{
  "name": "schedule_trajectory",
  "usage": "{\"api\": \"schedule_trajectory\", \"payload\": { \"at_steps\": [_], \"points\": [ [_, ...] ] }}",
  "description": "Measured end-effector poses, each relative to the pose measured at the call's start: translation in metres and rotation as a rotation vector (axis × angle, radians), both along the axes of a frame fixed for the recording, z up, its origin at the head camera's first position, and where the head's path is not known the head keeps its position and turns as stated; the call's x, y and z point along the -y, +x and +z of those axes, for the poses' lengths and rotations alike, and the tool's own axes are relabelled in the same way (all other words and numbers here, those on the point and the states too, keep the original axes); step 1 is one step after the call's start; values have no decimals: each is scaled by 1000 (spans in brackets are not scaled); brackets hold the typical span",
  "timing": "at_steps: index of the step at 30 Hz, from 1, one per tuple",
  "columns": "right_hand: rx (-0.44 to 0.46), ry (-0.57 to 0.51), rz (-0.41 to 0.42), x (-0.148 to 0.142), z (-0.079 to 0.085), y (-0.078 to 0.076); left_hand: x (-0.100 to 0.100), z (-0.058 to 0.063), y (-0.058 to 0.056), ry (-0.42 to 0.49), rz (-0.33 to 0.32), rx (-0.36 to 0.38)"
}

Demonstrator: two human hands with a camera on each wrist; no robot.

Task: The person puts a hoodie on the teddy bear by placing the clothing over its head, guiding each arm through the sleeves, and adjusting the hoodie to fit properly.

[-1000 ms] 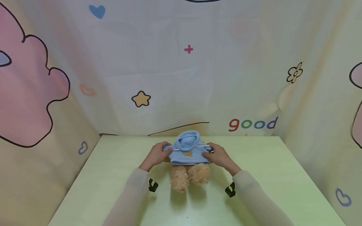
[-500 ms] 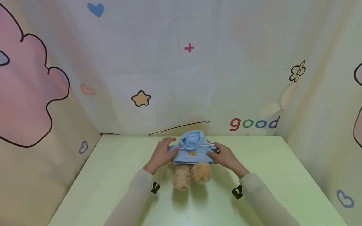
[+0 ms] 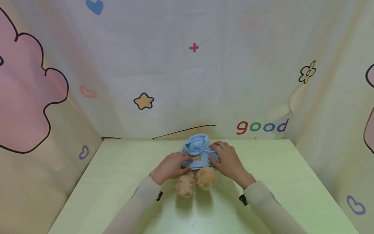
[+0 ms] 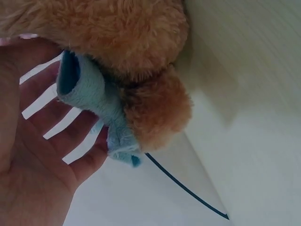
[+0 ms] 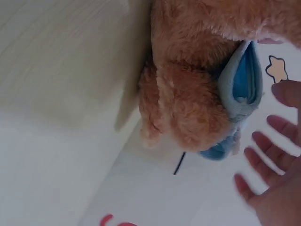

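Observation:
A light-brown plush toy sits near the back of the table, furry legs toward me. Over its front lies a small blue hoodie with a yellow animal print and white drawstrings; the toy's head is hidden. My left hand lies over the hoodie's lower left front. In the left wrist view its spread fingers touch the blue cloth beside the fur. My right hand hovers at the garment's right side. The right wrist view shows its loose fingers apart from the hoodie's open hem.
The pale green table meets a printed cloth backdrop close behind the toy. Cloth sides rise at left and right. A black wrist strap piece shows below my right cuff.
Both hands have let go of the hoodie's sides. My left hand has moved right across its front, while my right fingers have lifted and spread. The toy stays nearly in place.

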State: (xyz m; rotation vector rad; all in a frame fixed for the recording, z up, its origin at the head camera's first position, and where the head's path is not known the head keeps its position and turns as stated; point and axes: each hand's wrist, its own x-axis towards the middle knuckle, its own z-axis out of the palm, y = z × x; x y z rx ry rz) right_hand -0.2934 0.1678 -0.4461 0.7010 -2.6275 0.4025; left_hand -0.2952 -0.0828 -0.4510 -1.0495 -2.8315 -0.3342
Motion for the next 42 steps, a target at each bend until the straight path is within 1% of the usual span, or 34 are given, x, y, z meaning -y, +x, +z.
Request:
{"api": "schedule_trajectory", "payload": {
  "at_steps": [2,4,6,7,9,11,13,14,16,19,21,23,29,32,36,39,42],
  "points": [
    [-46,60,90,3,3,5,1,0,0,-13,-1,-11],
    [-58,140,165,5,6,8,1,-1,0,-19,8,-27],
    [-60,213,213,8,6,9,2,-3,-1,-23,22,-61],
    [-58,234,223,8,6,9,2,-4,-1,-17,26,-81],
    [-69,256,212,10,5,8,2,-5,-1,8,33,-115],
    [-78,248,203,11,5,6,2,-7,-2,36,37,-148],
    [-82,242,207,11,4,5,2,-8,-1,52,36,-163],
    [-84,246,217,11,4,3,2,-8,-1,46,31,-170],
    [-76,259,245,10,5,2,2,-8,-1,1,7,-206],
    [-70,308,268,12,6,1,1,-6,0,-68,-33,-242],
    [-59,332,268,13,7,1,0,-5,0,-101,-41,-268],
    [-61,349,258,15,7,2,-2,-4,1,-118,-24,-272],
    [-98,351,252,18,4,-1,-5,-5,0,-158,20,-282],
    [-123,378,255,19,3,-3,-6,-6,-2,-181,39,-275],
    [-155,428,204,20,3,-5,-7,-10,-5,-201,82,-240],
    [-138,465,157,21,2,-4,-7,-12,-7,-197,100,-210],
    [-110,494,137,21,3,-3,-8,-12,-7,-179,101,-193]
  ]
}}
